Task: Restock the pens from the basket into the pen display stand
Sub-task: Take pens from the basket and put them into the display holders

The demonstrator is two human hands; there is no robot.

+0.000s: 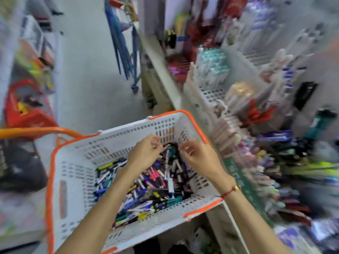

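A white basket (77, 173) with an orange rim sits in front of me, its floor covered by a heap of mixed pens (156, 187). Both my hands are inside it over the far end of the heap. My left hand (146, 153) has its fingers curled and seems to pinch a pen end (167, 146); blur hides the grip. My right hand (197, 154) hovers close by with fingers curled, and I cannot see whether it holds anything. To the right stands the tiered white pen display stand (212, 92), with rows of pens in its slots.
An orange basket handle (36, 132) juts out at the left. A red basket (27, 110) sits on the floor at the left. Blue poles (121, 43) lean by the shelf end. The shelf at the right is packed with blurred stationery.
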